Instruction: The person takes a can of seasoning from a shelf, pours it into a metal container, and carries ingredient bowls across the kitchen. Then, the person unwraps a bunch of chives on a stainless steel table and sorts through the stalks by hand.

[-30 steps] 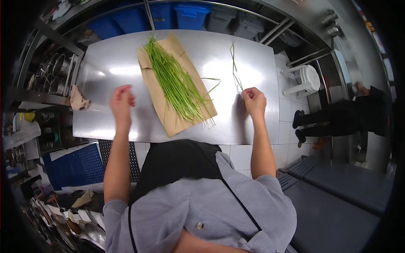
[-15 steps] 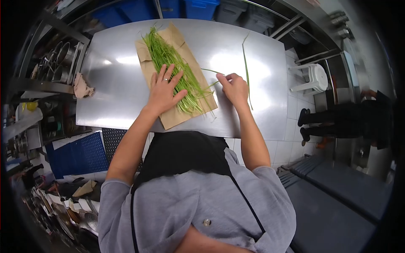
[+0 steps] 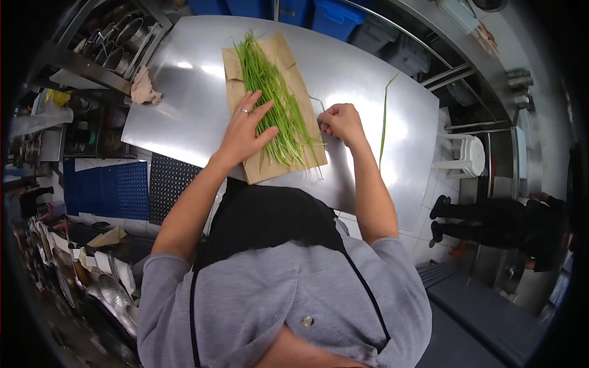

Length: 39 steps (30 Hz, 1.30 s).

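A long bunch of thin green stalks (image 3: pixel 273 104) lies on a brown paper sheet (image 3: pixel 254 172) on the steel table (image 3: pixel 196 122). My left hand (image 3: pixel 244 132), a ring on one finger, rests with spread fingers over the bunch's left side. Just right of the paper, my right hand (image 3: pixel 342 122) is pinched around the end of a thin stalk that bends near the paper's edge. Farther right, a single long green stalk (image 3: pixel 384 116) lies apart on the table.
A pinkish cloth (image 3: pixel 144 88) sits at the table's left corner. Blue bins (image 3: pixel 337 18) stand beyond the far edge. To the right are a white stool (image 3: pixel 469 156) and another person in dark clothes (image 3: pixel 509 224). Pots (image 3: pixel 132 37) fill a left shelf.
My left hand has come onto the bunch. My right hand has let go of one stalk, now lying at the right, and moved left to another beside the paper. The view has turned.
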{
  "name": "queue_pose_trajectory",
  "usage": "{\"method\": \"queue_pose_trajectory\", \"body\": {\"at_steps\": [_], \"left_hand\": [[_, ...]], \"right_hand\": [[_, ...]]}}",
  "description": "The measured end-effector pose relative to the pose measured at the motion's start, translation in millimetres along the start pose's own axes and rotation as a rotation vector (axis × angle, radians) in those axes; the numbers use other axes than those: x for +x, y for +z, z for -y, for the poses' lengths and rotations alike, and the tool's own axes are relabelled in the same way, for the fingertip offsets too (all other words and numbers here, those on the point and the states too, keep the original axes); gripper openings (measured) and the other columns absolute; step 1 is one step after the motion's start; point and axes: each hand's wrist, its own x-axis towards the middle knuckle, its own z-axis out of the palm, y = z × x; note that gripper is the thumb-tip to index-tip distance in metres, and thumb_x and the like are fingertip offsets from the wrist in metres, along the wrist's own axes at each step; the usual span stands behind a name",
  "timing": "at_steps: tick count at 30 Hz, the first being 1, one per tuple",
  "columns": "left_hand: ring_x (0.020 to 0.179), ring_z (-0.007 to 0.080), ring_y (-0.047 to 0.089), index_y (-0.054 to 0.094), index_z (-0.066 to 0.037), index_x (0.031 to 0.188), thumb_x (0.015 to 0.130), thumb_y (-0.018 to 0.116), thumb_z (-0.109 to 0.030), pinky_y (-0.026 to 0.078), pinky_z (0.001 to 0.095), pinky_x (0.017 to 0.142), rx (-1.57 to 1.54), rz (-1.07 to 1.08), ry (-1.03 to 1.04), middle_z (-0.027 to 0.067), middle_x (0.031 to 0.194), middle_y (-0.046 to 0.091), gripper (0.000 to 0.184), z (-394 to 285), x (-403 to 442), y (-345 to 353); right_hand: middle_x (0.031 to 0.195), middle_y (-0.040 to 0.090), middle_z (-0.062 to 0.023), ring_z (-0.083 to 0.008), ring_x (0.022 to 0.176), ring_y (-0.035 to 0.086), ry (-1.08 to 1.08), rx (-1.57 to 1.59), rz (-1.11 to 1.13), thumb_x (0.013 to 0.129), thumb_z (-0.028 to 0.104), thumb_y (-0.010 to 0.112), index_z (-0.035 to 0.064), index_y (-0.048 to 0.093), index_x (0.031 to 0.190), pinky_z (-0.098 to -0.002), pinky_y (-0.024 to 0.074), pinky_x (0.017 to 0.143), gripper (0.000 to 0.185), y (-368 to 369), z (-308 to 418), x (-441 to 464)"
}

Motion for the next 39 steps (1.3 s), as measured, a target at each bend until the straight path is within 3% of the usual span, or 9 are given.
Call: {"method": "queue_pose_trajectory", "body": {"at_steps": [3,6,9,11,21,28,31,34,39], "left_hand": [[0.115,0.0323,0.059,0.069,-0.005,0.119,0.093,0.065,-0.032,0.047,0.0445,0.096,-0.197,-0.07,-0.056,0.0188,0.118,0.065,0.038,-22.8,10.9,-3.1],[0.086,0.02,0.063,0.074,-0.003,0.105,0.095,0.065,-0.029,0.051,0.0362,0.078,-0.703,0.161,-0.358,0.0079,0.091,0.07,0.03,-50.5,31.8,4.9],[0.087,0.01,0.062,0.072,-0.002,0.11,0.096,0.066,-0.025,0.051,0.027,0.075,-1.215,0.131,-0.635,0.003,0.096,0.069,0.028,-82.2,45.1,-3.5],[0.084,0.0097,0.061,0.072,-0.003,0.109,0.095,0.068,-0.025,0.05,0.0269,0.074,-1.262,0.072,-0.68,0.0021,0.093,0.068,0.026,-72.4,46.7,0.1],[0.068,0.0075,0.058,0.07,0.002,0.109,0.094,0.07,-0.017,0.049,0.0215,0.063,-1.266,-0.219,-0.722,0.0021,0.084,0.066,0.025,-27.5,63.7,-47.1],[0.081,0.0122,0.065,0.068,0.004,0.11,0.097,0.067,-0.024,0.052,0.0235,0.072,-1.338,-0.285,-0.727,0.0071,0.093,0.07,0.031,-24.7,67.5,-53.1],[0.083,0.0124,0.064,0.07,0.002,0.105,0.094,0.07,-0.026,0.053,0.0252,0.074,-1.529,-0.016,-0.821,0.006,0.091,0.069,0.03,-34.0,52.4,-43.7],[0.089,0.015,0.067,0.069,0.002,0.108,0.097,0.066,-0.022,0.053,0.0274,0.077,-1.355,0.169,-0.803,0.0087,0.098,0.071,0.027,-45.0,27.7,-16.8],[0.083,0.0123,0.063,0.069,0.002,0.107,0.097,0.065,-0.015,0.053,0.0269,0.076,-1.247,0.047,-0.729,0.0053,0.094,0.069,0.02,-41.2,23.6,-5.8]], "right_hand": [[0.071,0.07,-0.0059,-0.0109,0.059,0.062,-0.156,0.429,-0.018,0.088,0.014,0.072,0.0005,0.069,0.085,-0.0244,0.0488,0.055,0.014,-4.4,9.9,-15.7],[0.073,0.068,-0.0033,-0.0071,0.062,0.059,-0.322,0.463,0.089,0.089,0.011,0.07,0.0013,0.067,0.088,-0.0224,0.0451,0.056,0.01,-5.4,26.7,-33.9],[0.074,0.067,-0.0009,-0.0052,0.066,0.057,-0.44,0.323,0.166,0.088,0.009,0.071,0.0005,0.067,0.089,-0.022,0.0452,0.059,0.009,-1.5,36.2,-48.0],[0.074,0.067,-0.001,-0.0055,0.066,0.058,-0.458,0.202,0.192,0.087,0.011,0.073,-0.0005,0.068,0.088,-0.0231,0.0458,0.058,0.012,3.7,36.9,-53.1],[0.073,0.067,-0.0032,-0.0075,0.06,0.056,-0.251,0.579,0.395,0.09,0.011,0.072,-0.0004,0.071,0.094,-0.0233,0.0448,0.057,0.012,15.3,11.1,-63.1],[0.073,0.067,-0.0039,-0.0074,0.06,0.057,-0.184,0.753,0.378,0.09,0.01,0.073,-0.0018,0.071,0.094,-0.0235,0.045,0.053,0.013,31.5,18.9,-61.7],[0.074,0.068,-0.0037,-0.0068,0.06,0.058,-0.215,0.754,0.305,0.09,0.01,0.072,-0.0017,0.07,0.094,-0.0227,0.0454,0.053,0.012,38.7,25.1,-60.0],[0.075,0.068,-0.0033,-0.0066,0.061,0.058,-0.264,0.665,0.27,0.091,0.01,0.072,-0.0014,0.07,0.094,-0.0218,0.0458,0.054,0.012,42.9,25.1,-54.6],[0.076,0.069,-0.0035,-0.0068,0.06,0.059,-0.201,0.655,0.285,0.092,0.01,0.07,-0.0009,0.069,0.094,-0.0214,0.0471,0.053,0.011,44.0,29.9,-58.5]]}}
